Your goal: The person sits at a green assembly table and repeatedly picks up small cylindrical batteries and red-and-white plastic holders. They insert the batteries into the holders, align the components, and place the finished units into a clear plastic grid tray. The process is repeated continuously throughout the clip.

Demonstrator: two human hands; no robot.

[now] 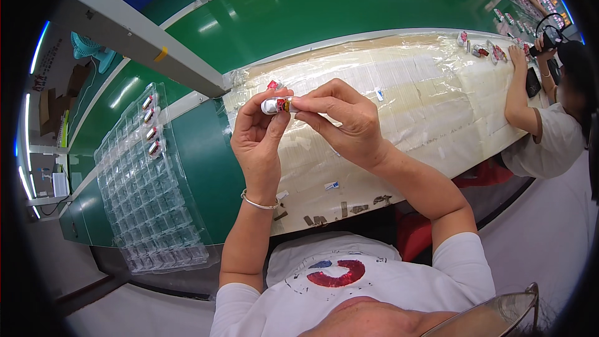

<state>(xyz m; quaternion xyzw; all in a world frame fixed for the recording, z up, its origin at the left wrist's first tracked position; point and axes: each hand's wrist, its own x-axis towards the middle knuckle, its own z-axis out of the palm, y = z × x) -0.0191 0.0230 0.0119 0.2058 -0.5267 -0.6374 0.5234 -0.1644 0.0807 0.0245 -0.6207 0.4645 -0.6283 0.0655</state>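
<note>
In front of my chest, both hands hold one small white rounded piece with a red and yellow label (269,106); its exact kind I cannot make out. My left hand (259,134) pinches its white end between thumb and fingers. At the labelled end, the thumb and fingertips of my right hand (352,122) close on it. Just beyond the left fingertips lies a red and white piece (273,85) on the worktop. To the left rests a clear plastic tray with many pockets (146,203); several small red and white pieces (151,132) sit along its far right edge.
Clear film and tape cover the pale work surface (399,118), with small blue and white scraps (332,185) on it. A green conveyor belt (299,19) runs behind, and a grey post (143,31) rises at left. Another person (543,131) works at right beside more small pieces (480,51).
</note>
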